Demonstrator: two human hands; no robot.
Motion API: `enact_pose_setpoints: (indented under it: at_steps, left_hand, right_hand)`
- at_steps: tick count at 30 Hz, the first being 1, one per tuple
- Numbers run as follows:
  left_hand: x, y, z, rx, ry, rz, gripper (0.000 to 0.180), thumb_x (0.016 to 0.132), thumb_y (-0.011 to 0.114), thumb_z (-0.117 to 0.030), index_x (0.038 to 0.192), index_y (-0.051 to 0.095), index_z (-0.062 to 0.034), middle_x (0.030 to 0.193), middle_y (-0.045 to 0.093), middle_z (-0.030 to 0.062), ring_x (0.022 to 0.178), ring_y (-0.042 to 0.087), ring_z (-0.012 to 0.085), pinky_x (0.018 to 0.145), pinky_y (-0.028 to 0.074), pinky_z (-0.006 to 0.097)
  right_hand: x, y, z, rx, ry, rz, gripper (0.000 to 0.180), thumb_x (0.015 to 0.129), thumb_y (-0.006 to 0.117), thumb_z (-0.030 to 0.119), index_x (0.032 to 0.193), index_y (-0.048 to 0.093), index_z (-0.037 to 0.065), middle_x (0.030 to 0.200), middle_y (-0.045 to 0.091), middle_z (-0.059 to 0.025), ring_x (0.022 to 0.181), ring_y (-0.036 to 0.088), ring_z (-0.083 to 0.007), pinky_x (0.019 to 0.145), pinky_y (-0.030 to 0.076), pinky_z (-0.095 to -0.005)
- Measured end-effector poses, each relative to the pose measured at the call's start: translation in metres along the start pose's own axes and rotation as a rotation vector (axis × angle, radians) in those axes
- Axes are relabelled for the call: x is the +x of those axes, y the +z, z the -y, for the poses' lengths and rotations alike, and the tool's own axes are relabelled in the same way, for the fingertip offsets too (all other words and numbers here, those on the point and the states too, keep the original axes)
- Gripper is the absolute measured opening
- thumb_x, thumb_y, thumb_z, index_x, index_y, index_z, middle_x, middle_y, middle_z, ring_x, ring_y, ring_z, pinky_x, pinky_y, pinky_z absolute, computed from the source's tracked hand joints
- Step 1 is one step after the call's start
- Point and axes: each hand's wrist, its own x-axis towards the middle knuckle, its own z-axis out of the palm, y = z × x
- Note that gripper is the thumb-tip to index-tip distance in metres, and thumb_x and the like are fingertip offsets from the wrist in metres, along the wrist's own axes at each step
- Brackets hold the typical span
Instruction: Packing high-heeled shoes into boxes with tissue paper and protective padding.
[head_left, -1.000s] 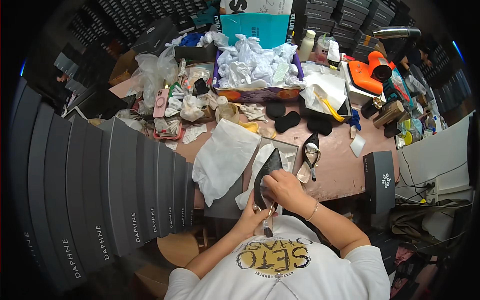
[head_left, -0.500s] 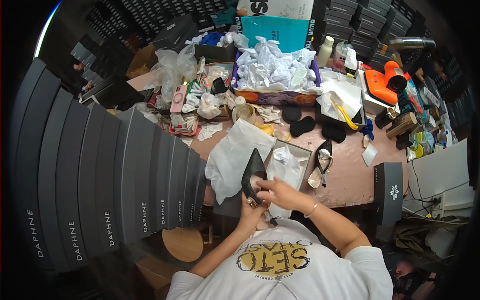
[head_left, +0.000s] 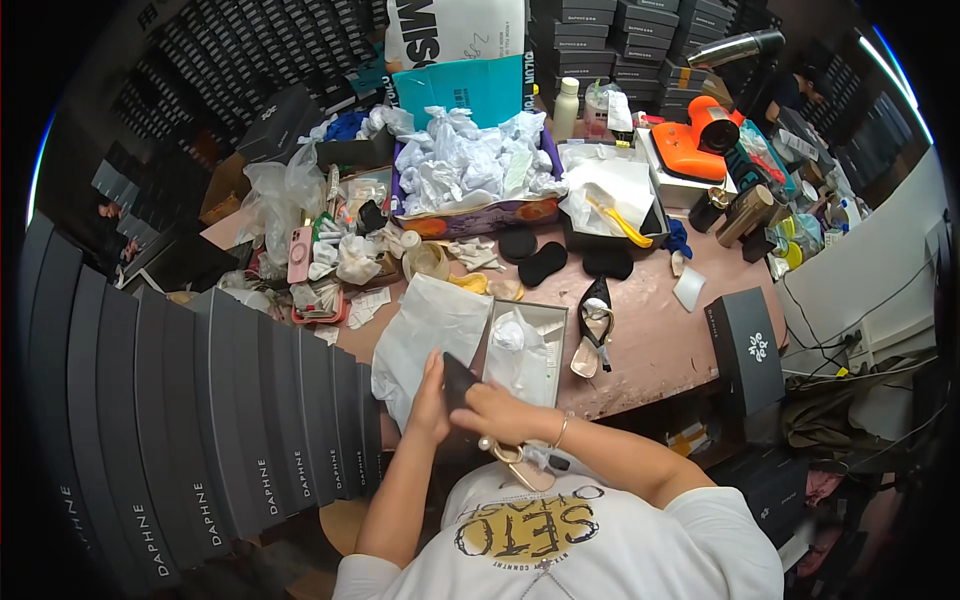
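My left hand (head_left: 430,400) and my right hand (head_left: 497,412) both grip a black shoe (head_left: 458,383) held close to my chest, at the near edge of the table (head_left: 665,350). A beige sole with a gold buckle (head_left: 510,456) hangs below my right hand. Just beyond the hands lies an open shoe box (head_left: 530,345) stuffed with white tissue paper. A sheet of white wrapping paper (head_left: 430,330) lies to its left. A second black shoe (head_left: 595,315) lies on the table to the right of the box.
A row of dark shoe boxes (head_left: 200,420) stands along my left. A black box (head_left: 745,345) stands at the table's right edge. Crumpled paper fills a purple tray (head_left: 470,170) at the back, beside black pads (head_left: 540,262), an orange tool (head_left: 705,135) and clutter.
The shoe has come down from upright over the box toward my chest, and both hands have moved nearer with it. The camera view has shifted.
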Motion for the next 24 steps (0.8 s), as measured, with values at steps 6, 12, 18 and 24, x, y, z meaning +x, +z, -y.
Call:
enact_pose_setpoints:
  at_steps: [6,12,18,24]
  left_hand:
    - [0.054,-0.016,0.016,0.101,-0.053,-0.022,0.031,0.096,0.047,-0.034,0.119,0.045,-0.0132,0.083,0.059,0.0138,0.071,0.064,0.0253,0.062,0.055,0.037]
    - [0.033,-0.007,0.004,0.108,0.031,-0.193,0.029,0.095,0.049,-0.032,0.116,0.044,-0.0131,0.078,0.057,0.0099,0.065,0.062,0.0219,0.058,0.053,0.036]
    - [0.027,0.007,-0.01,0.1,0.126,0.039,0.034,0.098,0.045,-0.032,0.124,0.041,-0.0105,0.083,0.059,0.0112,0.07,0.063,0.0217,0.064,0.054,0.033]
    - [0.039,0.007,0.011,0.081,0.033,-0.006,0.03,0.098,0.045,-0.033,0.119,0.044,-0.011,0.084,0.06,0.0108,0.073,0.063,0.02,0.065,0.054,0.031]
  right_hand:
    - [0.01,0.041,-0.029,-0.09,0.02,-0.107,0.055,0.098,0.03,0.046,0.105,0.053,-0.003,0.086,0.051,-0.0214,0.091,0.049,-0.0387,0.095,0.027,-0.0546]
    - [0.016,0.019,-0.01,0.07,-0.054,-0.012,0.056,0.096,0.036,0.046,0.092,0.054,-0.007,0.078,0.053,-0.0255,0.077,0.05,-0.0435,0.072,0.039,-0.0469]
    - [-0.03,-0.016,0.012,0.173,-0.228,0.005,0.066,0.096,0.038,0.049,0.121,0.041,-0.012,0.119,0.043,-0.0338,0.101,0.051,-0.0414,0.092,0.038,-0.0443]
    - [-0.006,-0.008,-0.009,0.119,-0.038,0.007,0.064,0.097,0.029,0.053,0.101,0.049,-0.008,0.098,0.051,-0.0236,0.109,0.044,-0.0418,0.104,0.02,-0.0587]
